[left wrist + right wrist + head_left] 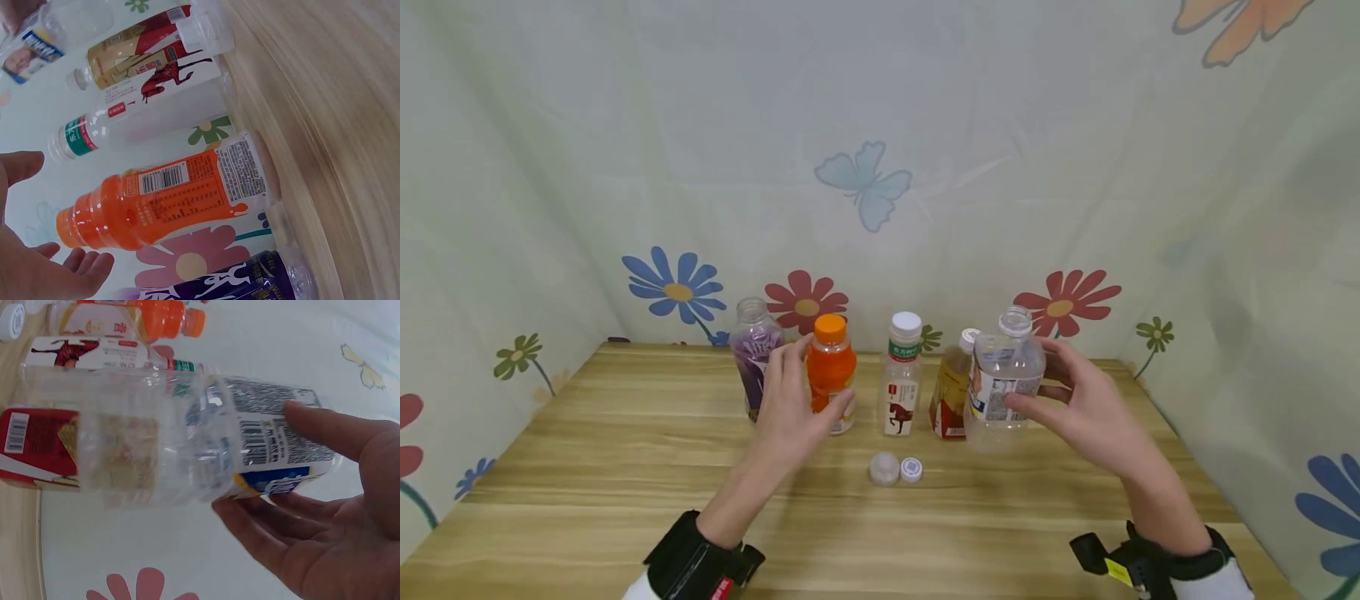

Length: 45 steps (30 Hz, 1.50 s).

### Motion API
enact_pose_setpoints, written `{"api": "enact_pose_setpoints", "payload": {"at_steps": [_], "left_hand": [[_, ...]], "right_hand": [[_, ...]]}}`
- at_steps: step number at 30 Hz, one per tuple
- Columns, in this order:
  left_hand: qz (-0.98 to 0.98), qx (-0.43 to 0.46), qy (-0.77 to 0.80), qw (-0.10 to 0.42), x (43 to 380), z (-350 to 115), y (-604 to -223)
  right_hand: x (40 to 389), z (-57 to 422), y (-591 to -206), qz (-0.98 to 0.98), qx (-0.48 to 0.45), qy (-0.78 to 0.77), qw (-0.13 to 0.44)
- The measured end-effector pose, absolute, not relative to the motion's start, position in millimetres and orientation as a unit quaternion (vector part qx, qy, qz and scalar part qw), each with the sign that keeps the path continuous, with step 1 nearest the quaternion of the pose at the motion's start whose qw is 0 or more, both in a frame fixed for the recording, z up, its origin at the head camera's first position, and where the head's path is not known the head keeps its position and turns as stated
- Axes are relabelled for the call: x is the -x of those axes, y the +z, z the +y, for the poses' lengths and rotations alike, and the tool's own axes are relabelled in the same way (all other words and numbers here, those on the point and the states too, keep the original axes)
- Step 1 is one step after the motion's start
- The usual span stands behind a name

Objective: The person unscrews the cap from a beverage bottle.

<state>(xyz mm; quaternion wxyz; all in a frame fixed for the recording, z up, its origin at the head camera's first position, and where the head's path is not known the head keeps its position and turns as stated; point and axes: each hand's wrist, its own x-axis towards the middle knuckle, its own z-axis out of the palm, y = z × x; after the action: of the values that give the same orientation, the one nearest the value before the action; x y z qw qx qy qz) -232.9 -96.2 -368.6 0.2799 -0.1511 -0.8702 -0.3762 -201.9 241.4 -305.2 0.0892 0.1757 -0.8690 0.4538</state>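
My right hand holds a clear plastic bottle by its labelled side, thumb in front and fingers behind. The bottle stands upright with no cap on its neck, and in the head view it overlaps the amber bottle with a red label. In the right wrist view its label shows a barcode. My left hand is beside the orange bottle, thumb and fingers spread apart around its side. In the left wrist view, those fingers are near the orange cap and upper body, not curled round them.
A purple-labelled bottle without a cap stands at the left. Between the hands stands a white-capped clear bottle with a horse picture. Two loose caps, one translucent and one white, lie on the wooden table. Behind hangs a flowered curtain.
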Motion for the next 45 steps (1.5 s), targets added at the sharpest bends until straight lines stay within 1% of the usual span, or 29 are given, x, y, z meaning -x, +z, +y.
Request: {"api": "enact_pose_setpoints", "payload": {"at_steps": [4,12,19,26,33,39,45], "left_hand": [[-0.875,0.146,-0.390,0.247,237.3,-97.4,-368.8],[-0.889,0.113,-0.392,0.207,243.8,-97.3,-372.8],[-0.889,0.097,-0.413,0.173,251.8,-95.9,-376.5],[-0.887,0.085,-0.433,0.137,258.8,-97.0,-380.3],[-0.887,0.080,-0.444,0.103,262.7,-100.0,-382.8],[-0.890,0.085,-0.437,0.093,265.5,-101.8,-385.4],[-0.891,0.092,-0.435,0.093,268.3,-101.6,-389.2]], "right_hand": [[203.1,254.0,-301.9,-0.884,-0.139,0.441,0.066],[213.2,268.9,-305.7,-0.903,-0.093,0.415,0.055],[233.1,273.8,-327.4,-0.898,-0.095,0.426,0.053],[254.1,275.3,-352.4,-0.889,-0.109,0.444,0.029],[260.9,275.3,-364.6,-0.883,-0.100,0.458,0.023],[263.9,278.0,-368.5,-0.883,-0.086,0.462,0.019],[266.1,280.9,-371.6,-0.885,-0.097,0.455,0.014]]}}
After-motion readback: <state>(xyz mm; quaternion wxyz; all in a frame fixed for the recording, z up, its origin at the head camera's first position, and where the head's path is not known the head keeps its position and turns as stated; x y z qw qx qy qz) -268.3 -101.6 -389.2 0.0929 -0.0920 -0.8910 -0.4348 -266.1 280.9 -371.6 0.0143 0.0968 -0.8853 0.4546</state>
